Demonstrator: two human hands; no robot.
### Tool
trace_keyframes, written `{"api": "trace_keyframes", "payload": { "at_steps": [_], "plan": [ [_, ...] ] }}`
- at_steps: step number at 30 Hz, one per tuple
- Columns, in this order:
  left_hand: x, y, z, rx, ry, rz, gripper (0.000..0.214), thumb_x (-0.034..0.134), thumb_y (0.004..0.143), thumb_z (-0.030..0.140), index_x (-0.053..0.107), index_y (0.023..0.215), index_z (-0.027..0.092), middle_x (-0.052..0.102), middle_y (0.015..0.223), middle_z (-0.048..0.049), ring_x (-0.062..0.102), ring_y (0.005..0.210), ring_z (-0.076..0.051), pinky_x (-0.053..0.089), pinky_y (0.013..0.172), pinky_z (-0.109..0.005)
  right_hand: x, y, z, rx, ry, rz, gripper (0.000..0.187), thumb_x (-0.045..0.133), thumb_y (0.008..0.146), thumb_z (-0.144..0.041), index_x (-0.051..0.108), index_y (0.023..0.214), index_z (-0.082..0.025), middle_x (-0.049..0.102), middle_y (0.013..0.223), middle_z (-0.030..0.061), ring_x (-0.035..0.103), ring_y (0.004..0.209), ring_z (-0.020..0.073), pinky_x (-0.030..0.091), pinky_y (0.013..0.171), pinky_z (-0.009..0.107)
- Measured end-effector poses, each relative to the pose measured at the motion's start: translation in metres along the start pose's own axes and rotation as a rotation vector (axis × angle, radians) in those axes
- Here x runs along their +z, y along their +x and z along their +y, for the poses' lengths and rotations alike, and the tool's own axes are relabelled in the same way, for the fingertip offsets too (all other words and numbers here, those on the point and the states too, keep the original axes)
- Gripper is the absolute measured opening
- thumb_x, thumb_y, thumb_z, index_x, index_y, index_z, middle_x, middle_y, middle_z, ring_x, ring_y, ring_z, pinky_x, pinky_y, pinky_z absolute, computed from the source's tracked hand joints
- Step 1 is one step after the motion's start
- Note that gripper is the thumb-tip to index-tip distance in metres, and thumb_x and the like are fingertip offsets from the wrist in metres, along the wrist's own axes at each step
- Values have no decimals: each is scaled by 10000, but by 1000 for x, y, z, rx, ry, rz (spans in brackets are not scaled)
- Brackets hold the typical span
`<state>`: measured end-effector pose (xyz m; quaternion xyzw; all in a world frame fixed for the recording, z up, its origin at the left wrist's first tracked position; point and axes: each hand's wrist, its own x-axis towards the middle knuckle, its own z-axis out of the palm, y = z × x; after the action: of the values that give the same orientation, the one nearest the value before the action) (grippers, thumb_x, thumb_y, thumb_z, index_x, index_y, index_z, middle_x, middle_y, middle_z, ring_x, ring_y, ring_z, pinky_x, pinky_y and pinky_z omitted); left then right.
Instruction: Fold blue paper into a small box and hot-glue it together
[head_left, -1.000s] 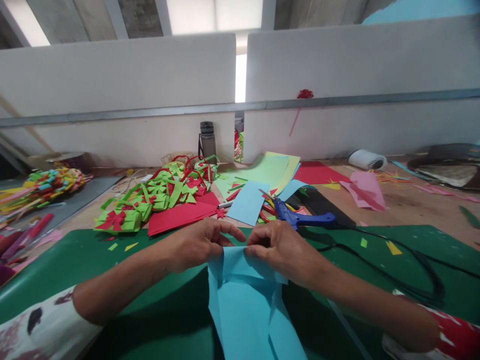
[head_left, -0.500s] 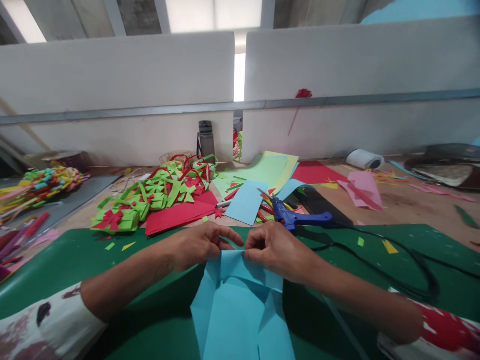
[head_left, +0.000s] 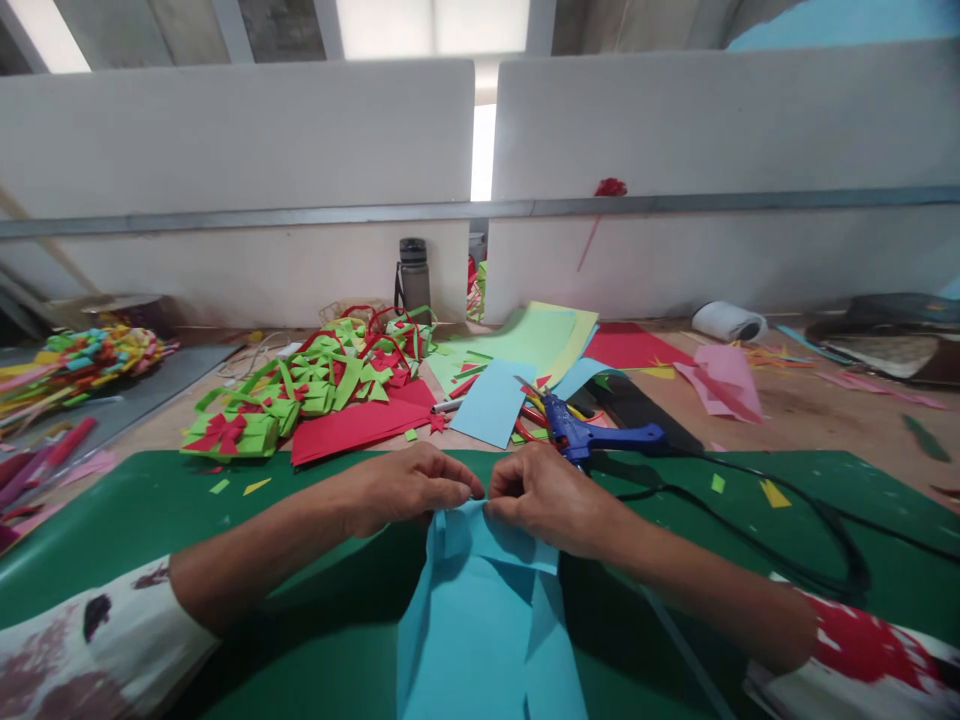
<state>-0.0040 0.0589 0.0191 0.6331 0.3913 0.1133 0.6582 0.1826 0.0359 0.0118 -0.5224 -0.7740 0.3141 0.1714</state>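
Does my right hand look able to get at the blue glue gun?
Probably yes: the blue glue gun lies just beyond your right hand, with nothing visible between them, though that hand would likely need to release the folded blue paper first.

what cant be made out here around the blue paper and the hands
In the head view:
- Blue paper: near end cut off by the bottom edge.
- Left hand: whether it pinches the paper; its own fingers hide the contact.
- Black cord: far end cut off by the right edge.
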Motion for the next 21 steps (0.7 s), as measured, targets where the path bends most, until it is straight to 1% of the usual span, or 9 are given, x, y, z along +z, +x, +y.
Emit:
{"api": "trace_keyframes", "payload": {
  "at_steps": [3, 6, 11, 14, 17, 21],
  "plan": [
    [-1, 3, -2, 13, 140, 55, 302, 634, 645, 211, 673, 924, 103, 550, 579, 37, 423, 508, -76, 311, 472, -183, 1, 0, 0, -5, 4, -11, 92, 541, 631, -187, 583, 562, -142, 496, 500, -26, 431, 481, 84, 269, 416, 195],
    [-1, 5, -3, -26, 215, 97, 271, 608, 631, 162, 695, 880, 97, 546, 548, 34, 408, 482, -75, 293, 446, -181, 0, -1, -1, -11, 15, -18, 100, 548, 640, -199, 589, 570, -140, 495, 501, -29, 430, 481, 81, 270, 418, 194],
    [-2, 5, 1, -30, 232, 79, 273, 593, 631, 159, 709, 872, 102, 533, 525, 29, 398, 457, -75, 309, 436, -185, -2, -4, -5, -17, 32, -19, 110, 553, 641, -199, 568, 546, -144, 465, 479, -39, 403, 464, 77, 266, 416, 201],
    [-4, 6, 2, -8, 268, 50, 308, 577, 645, 175, 703, 914, 93, 546, 546, 14, 421, 474, -86, 336, 453, -194, -3, -4, -5, -18, 45, -20, 105, 548, 636, -194, 565, 544, -146, 465, 484, -40, 404, 469, 78, 269, 419, 202],
    [-5, 6, 3, 20, 306, 33, 327, 570, 655, 175, 695, 945, 91, 550, 552, 15, 420, 483, -86, 324, 456, -190, -4, -4, -4, -14, 69, -32, 94, 544, 629, -194, 574, 555, -145, 464, 484, -43, 401, 465, 74, 268, 413, 195],
    [-3, 5, 7, 59, 357, 16, 265, 561, 673, 178, 700, 881, 93, 579, 599, 7, 436, 517, -87, 330, 472, -181, -4, -5, -5, -1, 90, -36, 86, 550, 619, -189, 580, 553, -142, 457, 468, -47, 386, 454, 71, 259, 405, 194]
  ]
}}
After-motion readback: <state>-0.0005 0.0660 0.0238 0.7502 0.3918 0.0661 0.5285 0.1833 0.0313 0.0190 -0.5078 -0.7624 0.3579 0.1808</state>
